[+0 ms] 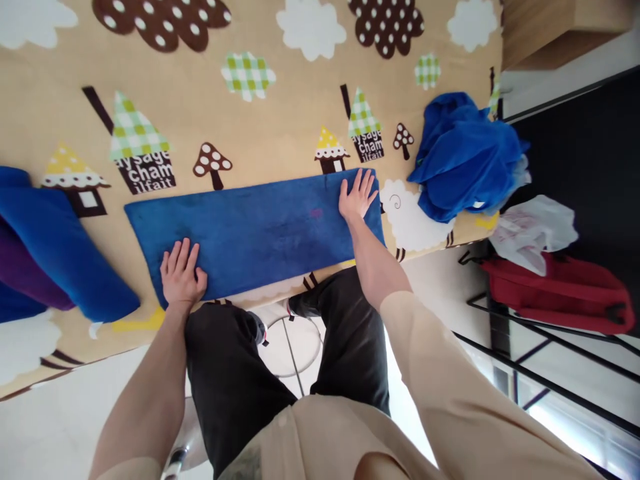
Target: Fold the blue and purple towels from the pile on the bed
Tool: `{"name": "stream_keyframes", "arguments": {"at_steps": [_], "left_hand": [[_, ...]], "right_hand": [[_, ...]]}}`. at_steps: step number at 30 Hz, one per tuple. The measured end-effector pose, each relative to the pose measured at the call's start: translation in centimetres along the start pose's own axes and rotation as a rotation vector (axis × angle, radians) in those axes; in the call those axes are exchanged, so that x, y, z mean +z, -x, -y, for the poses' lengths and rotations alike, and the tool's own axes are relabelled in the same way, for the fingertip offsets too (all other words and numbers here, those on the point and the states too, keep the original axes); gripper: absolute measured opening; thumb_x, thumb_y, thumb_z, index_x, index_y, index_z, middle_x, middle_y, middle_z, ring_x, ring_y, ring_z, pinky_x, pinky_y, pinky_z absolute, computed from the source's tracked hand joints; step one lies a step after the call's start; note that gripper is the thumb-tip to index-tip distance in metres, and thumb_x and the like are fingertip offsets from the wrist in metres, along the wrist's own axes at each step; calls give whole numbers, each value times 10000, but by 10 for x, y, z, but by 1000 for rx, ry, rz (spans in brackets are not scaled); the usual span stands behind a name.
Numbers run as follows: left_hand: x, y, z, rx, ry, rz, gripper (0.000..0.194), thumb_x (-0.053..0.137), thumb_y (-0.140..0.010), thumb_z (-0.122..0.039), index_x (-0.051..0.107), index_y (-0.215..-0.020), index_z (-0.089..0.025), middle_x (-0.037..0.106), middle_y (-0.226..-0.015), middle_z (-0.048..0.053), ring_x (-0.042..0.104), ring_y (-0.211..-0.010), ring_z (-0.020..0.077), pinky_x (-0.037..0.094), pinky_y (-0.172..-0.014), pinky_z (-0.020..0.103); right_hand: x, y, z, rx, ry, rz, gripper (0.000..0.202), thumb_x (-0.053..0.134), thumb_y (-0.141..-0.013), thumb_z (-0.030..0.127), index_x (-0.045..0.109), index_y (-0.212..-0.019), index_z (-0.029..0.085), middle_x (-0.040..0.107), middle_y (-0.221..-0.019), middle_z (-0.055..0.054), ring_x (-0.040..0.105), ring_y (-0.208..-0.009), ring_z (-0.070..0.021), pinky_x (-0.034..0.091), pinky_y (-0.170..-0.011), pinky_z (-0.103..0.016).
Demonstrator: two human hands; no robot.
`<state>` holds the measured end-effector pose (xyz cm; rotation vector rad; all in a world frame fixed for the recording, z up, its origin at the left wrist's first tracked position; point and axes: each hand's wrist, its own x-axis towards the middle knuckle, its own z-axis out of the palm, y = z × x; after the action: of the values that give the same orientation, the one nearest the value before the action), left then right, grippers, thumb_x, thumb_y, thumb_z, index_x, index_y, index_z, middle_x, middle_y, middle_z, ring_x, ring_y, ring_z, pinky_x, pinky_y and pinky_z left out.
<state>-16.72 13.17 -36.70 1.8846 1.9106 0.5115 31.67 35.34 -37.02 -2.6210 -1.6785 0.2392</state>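
A long blue cloth (265,227), like a towel, lies flat in a rectangle along the near edge of the patterned bed or table cover. Resting palm down near its left end is my left hand (183,275), fingers stretched out, thumb toward the middle. My right hand (359,195) presses flat on the right end, fingers spread and pointing away from me. Neither hand grips anything. A faint reddish mark shows on the cloth left of my right hand.
Folded blue and purple cloths (65,253) lie at the left. A crumpled blue cloth heap (465,157) sits at the right. Beyond the right edge are a white plastic bag (537,227), a red bag (560,290) and a black metal frame (545,357). A wooden box (560,30) stands far right.
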Motion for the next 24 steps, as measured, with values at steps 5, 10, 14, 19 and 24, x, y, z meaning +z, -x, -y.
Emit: {"name": "stream_keyframes", "arguments": {"at_steps": [5,10,14,19,24], "left_hand": [[-1,0,-2,-18,-9,17,797,578,-826,-223,485,-1619,-221,365,-1720,89,276,-1623,324,118,-1349,577],[1,-1,0,74,-81,-50,722,559,-874,-242,518,-1591,-162,403,-1696,105,327,-1605,295,182,-1335,559],[3,-1,0,153,-99,-135,690,556,-905,-242,520,-1590,-158,434,-1676,113,361,-1589,287,220,-1326,551],[4,-2,-1,171,-106,-157,680,553,-911,-255,529,-1586,-175,449,-1665,107,387,-1577,288,252,-1315,551],[7,-2,1,186,-108,-169,694,555,-907,-262,517,-1595,-186,450,-1665,104,387,-1576,288,252,-1313,551]], "right_hand": [[-13,-8,-31,-188,-26,57,695,137,-1100,496,167,-1722,189,140,-1791,-135,86,-1670,-268,118,-1301,-675],[-29,44,-116,-418,44,131,679,179,-1098,460,202,-1715,176,168,-1790,-113,106,-1670,-229,127,-1338,-576],[-33,78,-173,-345,58,149,686,181,-1089,437,203,-1710,146,207,-1778,-138,138,-1666,-238,158,-1332,-582],[-33,103,-169,-271,35,72,700,187,-1086,469,198,-1712,155,208,-1775,-148,138,-1666,-265,178,-1322,-607],[-40,70,-137,-354,-106,33,685,194,-1095,520,368,-1653,162,389,-1705,-149,336,-1602,-257,288,-1315,-523]]}}
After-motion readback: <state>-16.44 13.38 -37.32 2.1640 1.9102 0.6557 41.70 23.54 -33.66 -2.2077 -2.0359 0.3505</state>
